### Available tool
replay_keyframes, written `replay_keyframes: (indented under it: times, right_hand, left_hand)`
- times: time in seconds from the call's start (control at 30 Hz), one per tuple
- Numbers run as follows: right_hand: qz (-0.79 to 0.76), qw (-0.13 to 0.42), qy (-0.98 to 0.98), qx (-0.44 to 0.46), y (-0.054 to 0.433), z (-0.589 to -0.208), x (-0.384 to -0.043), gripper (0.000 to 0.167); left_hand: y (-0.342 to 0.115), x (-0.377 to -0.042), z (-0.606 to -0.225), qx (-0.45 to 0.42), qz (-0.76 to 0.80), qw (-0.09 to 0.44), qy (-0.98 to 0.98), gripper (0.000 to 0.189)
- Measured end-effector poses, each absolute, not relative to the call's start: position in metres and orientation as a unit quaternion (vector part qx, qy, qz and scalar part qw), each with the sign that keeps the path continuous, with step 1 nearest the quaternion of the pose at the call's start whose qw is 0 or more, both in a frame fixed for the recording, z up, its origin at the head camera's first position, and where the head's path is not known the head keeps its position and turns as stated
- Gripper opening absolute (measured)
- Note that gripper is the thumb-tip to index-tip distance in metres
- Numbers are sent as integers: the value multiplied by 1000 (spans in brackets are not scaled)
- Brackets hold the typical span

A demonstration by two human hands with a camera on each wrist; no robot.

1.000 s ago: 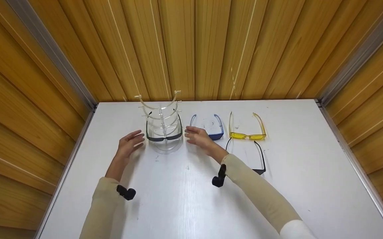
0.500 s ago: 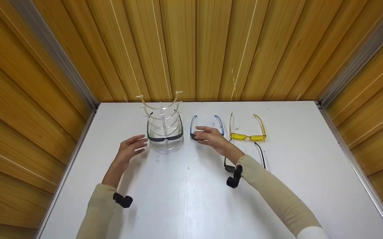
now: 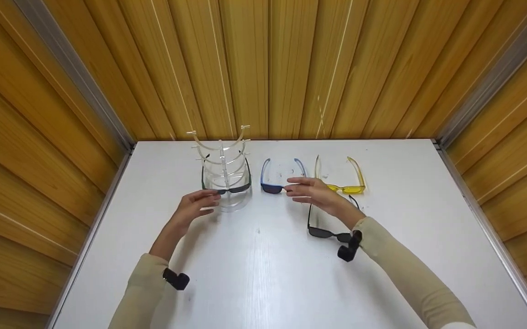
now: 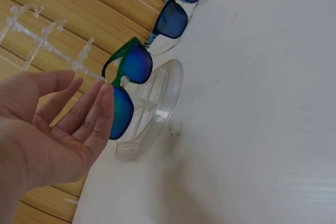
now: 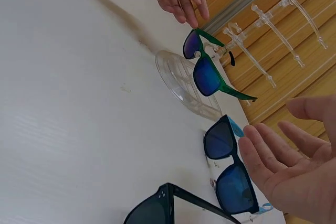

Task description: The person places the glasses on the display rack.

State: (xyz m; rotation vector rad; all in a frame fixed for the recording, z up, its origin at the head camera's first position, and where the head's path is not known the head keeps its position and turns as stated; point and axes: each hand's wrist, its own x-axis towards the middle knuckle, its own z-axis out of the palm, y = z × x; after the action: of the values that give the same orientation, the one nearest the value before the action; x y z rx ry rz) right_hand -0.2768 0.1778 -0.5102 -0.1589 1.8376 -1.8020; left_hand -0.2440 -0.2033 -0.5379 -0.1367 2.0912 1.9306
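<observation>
Green-framed sunglasses [image 3: 239,188] with dark blue lenses sit on the lowest arm of a clear plastic display stand [image 3: 223,167]. My left hand [image 3: 195,208], fingers loosely bent, is at their left lens and overlaps it in the head view. Blue-framed sunglasses [image 3: 272,188] lie on the table right of the stand, temples pointing back. Over their right lens hovers my right hand [image 3: 316,195], fingers relaxed and holding nothing. In the right wrist view its fingertips are right beside the blue sunglasses [image 5: 234,187].
Yellow glasses [image 3: 353,189] lie behind my right hand, partly hidden by it. Black sunglasses [image 3: 321,232] lie nearer, below the right wrist. The white table [image 3: 254,274] meets wooden plank walls [image 3: 290,68] at the back and sides.
My right hand has moved right, away from the stand and across the blue sunglasses. The left hand has shifted right, over the green sunglasses' left lens. The glasses have stayed put.
</observation>
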Motion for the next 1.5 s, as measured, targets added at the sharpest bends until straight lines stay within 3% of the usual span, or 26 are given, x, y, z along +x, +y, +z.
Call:
replay_keyframes:
  times: [0.33, 0.87, 1.23, 1.5]
  right_hand:
    - [-659, 312, 676, -109, 234, -509, -268, 55]
    - [-688, 293, 662, -45, 337, -506, -231, 46]
    - [-716, 286, 637, 0, 383, -528, -203, 39]
    - [-747, 290, 599, 20, 394, -552, -193, 55]
  left_hand:
    - [-170, -244, -541, 0, 652, 187, 735, 40]
    - [-110, -231, -551, 51, 695, 213, 685, 35]
    - [-77, -224, -560, 71, 710, 239, 658, 41]
    - [-46, -223, -574, 65, 717, 265, 641, 45]
